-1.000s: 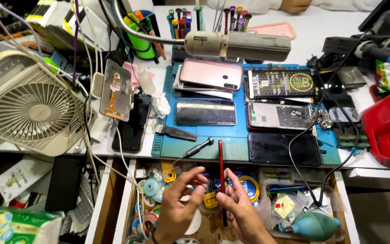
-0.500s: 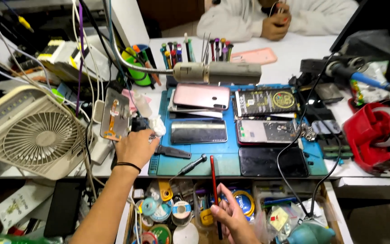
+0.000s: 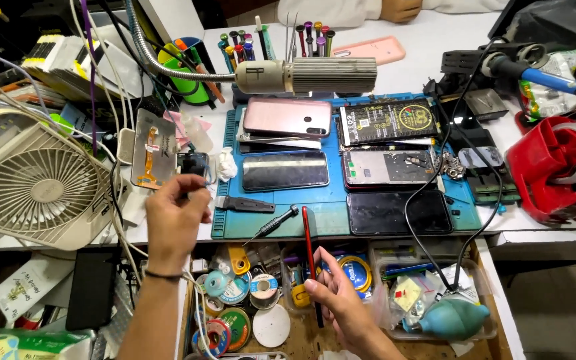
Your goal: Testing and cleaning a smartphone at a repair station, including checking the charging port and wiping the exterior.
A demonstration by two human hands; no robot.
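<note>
My left hand [image 3: 176, 217] is raised over the table's left edge. Its fingertips pinch a small dark square part [image 3: 193, 164] next to a grey panel with an orange flex cable [image 3: 149, 148]. Above the open drawer [image 3: 288, 337], my right hand [image 3: 341, 303] holds a thin red phone [image 3: 309, 243] edge-on, with its top end over the blue work mat [image 3: 281, 223]. A small black screwdriver [image 3: 272, 225] and a dark scraper [image 3: 244, 204] lie on the mat between the hands.
Several phones lie on the mat: a pink one [image 3: 288, 117], a black one [image 3: 285, 171], an opened one [image 3: 391, 167]. A white fan [image 3: 31, 187] stands left, a red tape dispenser [image 3: 555, 167] right, a gooseneck lamp [image 3: 308, 75] overhead. Tape rolls [image 3: 235, 293] and a teal blower [image 3: 451, 319] fill the drawer.
My left hand left the red phone at the drawer, reached up to the table's left side and now pinches the small dark part. My right hand alone keeps the red phone.
</note>
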